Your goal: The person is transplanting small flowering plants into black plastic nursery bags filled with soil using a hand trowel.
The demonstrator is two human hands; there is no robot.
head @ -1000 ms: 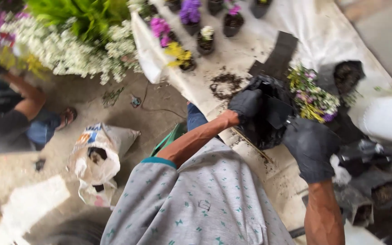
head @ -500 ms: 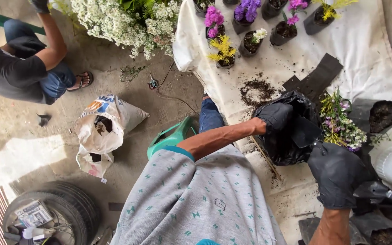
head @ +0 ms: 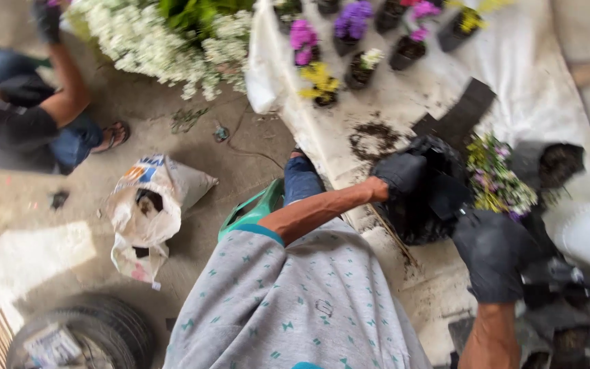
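White sheeting [head: 548,75] covers the ground from twelve o'clock down to four o'clock, dusted with spilled soil, and it carries nearly everything else. Next in size is the mass of white blossom [head: 151,41] at eleven o'clock, with green leaves above it. A second person [head: 29,123] in dark clothes crouches at nine o'clock, well apart from the work. At eight o'clock a white sack [head: 148,212] lies open on the bare concrete, and a tyre [head: 76,338] sits at seven o'clock.

Near the middle, at about three o'clock, is the black plastic grow bag [head: 425,205], dark and crumpled, resting on the sheeting. The left hand [head: 401,171], in a black glove, is closed on the bag's upper edge. The right hand [head: 496,253], also gloved in black, sits just beside the bag at its four o'clock side, fingers curled; whether it grips the bag cannot be told. A seedling with small mixed flowers [head: 496,178] lies just beside the bag at two o'clock. Small black pots of purple, pink and yellow flowers [head: 349,41] stand in rows at twelve o'clock.
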